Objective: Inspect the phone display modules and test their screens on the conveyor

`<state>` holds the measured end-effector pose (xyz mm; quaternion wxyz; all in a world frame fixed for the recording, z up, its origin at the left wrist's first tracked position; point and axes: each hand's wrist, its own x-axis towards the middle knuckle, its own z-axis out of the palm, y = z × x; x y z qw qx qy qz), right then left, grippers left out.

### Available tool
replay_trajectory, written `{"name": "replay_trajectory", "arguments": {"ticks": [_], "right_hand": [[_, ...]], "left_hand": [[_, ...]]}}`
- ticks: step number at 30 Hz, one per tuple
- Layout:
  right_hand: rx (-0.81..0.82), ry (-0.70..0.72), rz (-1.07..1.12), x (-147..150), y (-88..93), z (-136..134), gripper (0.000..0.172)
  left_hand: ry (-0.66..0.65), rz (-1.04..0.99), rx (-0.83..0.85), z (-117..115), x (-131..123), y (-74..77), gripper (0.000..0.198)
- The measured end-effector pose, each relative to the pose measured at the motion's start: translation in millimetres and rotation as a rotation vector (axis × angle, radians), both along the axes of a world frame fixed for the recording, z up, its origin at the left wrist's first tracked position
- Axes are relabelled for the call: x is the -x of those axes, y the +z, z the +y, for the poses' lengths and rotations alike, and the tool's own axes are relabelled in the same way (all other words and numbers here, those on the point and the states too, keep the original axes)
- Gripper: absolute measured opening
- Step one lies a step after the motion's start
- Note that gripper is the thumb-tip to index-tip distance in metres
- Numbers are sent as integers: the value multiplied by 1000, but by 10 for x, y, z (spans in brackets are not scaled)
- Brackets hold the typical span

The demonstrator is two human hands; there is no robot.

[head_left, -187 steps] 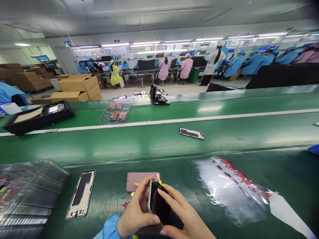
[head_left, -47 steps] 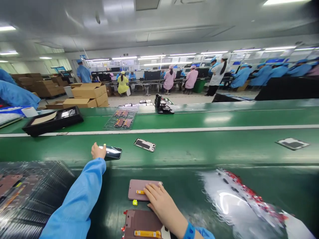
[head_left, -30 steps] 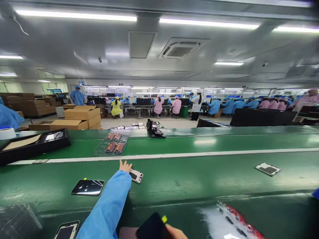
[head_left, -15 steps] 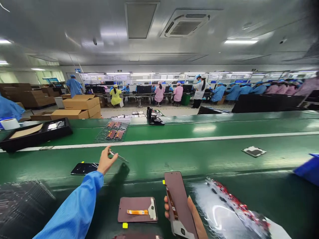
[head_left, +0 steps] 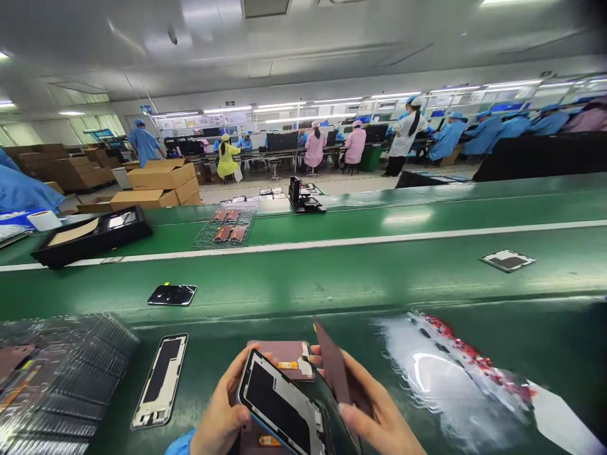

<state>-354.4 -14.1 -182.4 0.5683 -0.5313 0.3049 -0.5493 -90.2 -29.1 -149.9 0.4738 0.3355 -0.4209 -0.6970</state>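
My left hand is closed around a phone frame, tilted, its black-and-white inner side facing up. In my right hand is a phone screen panel with a mauve back, held on edge beside the frame. Their near edges overlap, and I cannot tell whether they touch. Behind my hands another mauve screen panel lies on the green mat, its orange flex cable partly showing. A further panel below is mostly covered by the frame. Left of my hands lies a second phone frame.
Stacked clear trays stand at left. At right lies a pile of clear film with red tabs. The green belt carries a dark phone and a pale frame part. Co-workers sit at benches beyond.
My left hand has come back from over the belt; its tweezers are out of sight and it now holds a phone frame. My right hand has turned the screen panel on edge. The view has shifted.
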Motion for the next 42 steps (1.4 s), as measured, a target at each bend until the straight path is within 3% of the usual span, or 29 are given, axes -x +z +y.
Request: {"name": "replay_trajectory", "arguments": {"ticks": [4, 7, 14, 22, 28, 32, 36, 42], "right_hand": [[191, -7, 392, -31, 26, 62, 64], [257, 8, 508, -41, 72, 85, 64], [273, 8, 532, -15, 132, 111, 64], [275, -22, 555, -140, 87, 127, 66], [411, -27, 588, -247, -18, 121, 69], [498, -55, 621, -254, -63, 117, 70], [509, -58, 617, -261, -60, 103, 71], [515, -44, 607, -262, -40, 98, 71]], "left_hand": [[-61, -49, 49, 35, 32, 25, 98], [-108, -57, 85, 30, 29, 62, 95], [-125, -55, 143, 3, -10, -44, 92], [-155, -74, 132, 25, 116, 92, 87], [-170, -8, 101, 46, 210, 27, 89], [-174, 34, 96, 51, 236, 69, 86], [-170, 63, 104, 52, 247, 103, 81], [-168, 60, 108, 40, 220, 18, 87]]}}
